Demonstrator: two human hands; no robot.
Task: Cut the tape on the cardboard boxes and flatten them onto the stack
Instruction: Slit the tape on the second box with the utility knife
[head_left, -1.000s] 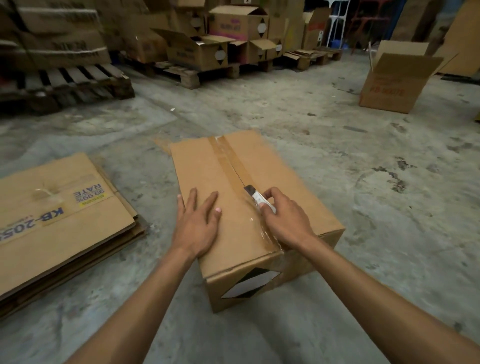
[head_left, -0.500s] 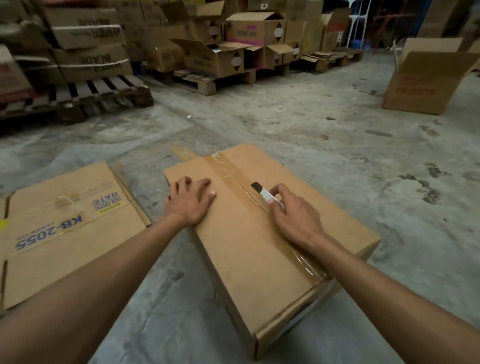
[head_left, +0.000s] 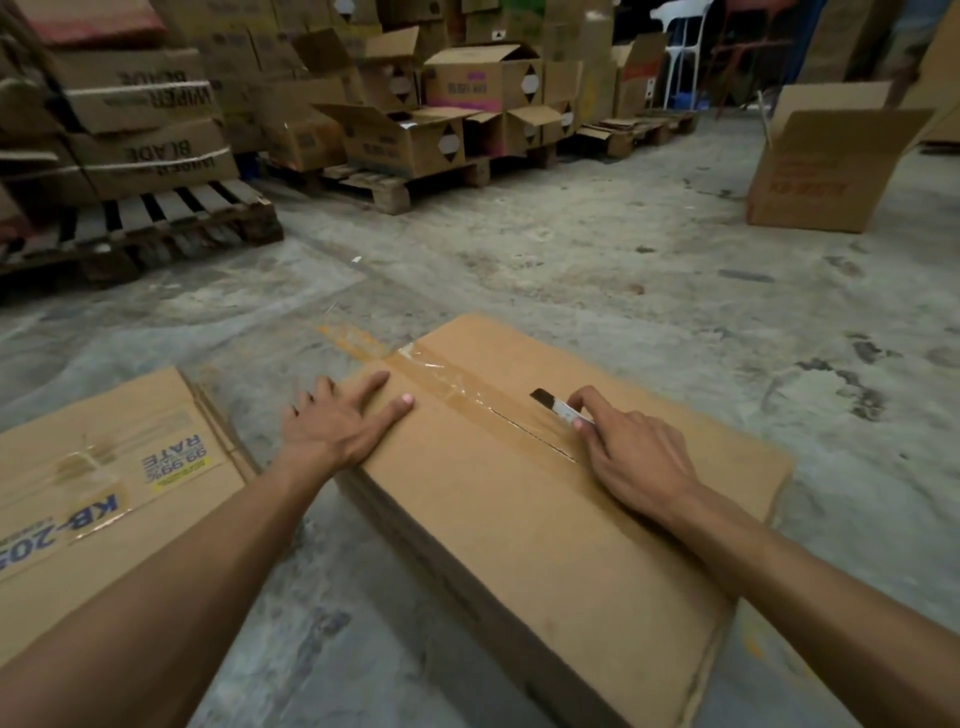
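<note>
1. R hand (head_left: 636, 449) is closed tight round a knife (head_left: 558, 408): thumb & fingers pinch the handle, blade tip pointing away along the seam.
2. L hand (head_left: 340, 423) lies flat, fingers spread, nothing held. It presses on the box (head_left: 519, 519) top, left of the tape (head_left: 457, 387).
3. Change vs 1 s ago: knife has travelled up the seam, from near the box's close end to past the middle. L hand has slid fwd with it, toward the far left corner.
4. A thin dark slit (head_left: 535, 436) now shows in the tape behind the blade, running back toward the R wrist, so that stretch looks cut.
5. Tape ahead of the blade, up to the far edge, still looks whole & shiny w/ wrinkles.
6. Meaning: top seam approx. over half done, I'd judge; a short run left to the far edge. Flaps not yet opened, box not yet flattened.
7. Box sits on the floor (head_left: 623, 270), between the arms. Stack (head_left: 88, 499) of flat boxes lies just left of it, not touching.
8. Risk, my guess: blade heading away from body is ok, but L fingers sit near the tape line, so keep them clear.
</note>
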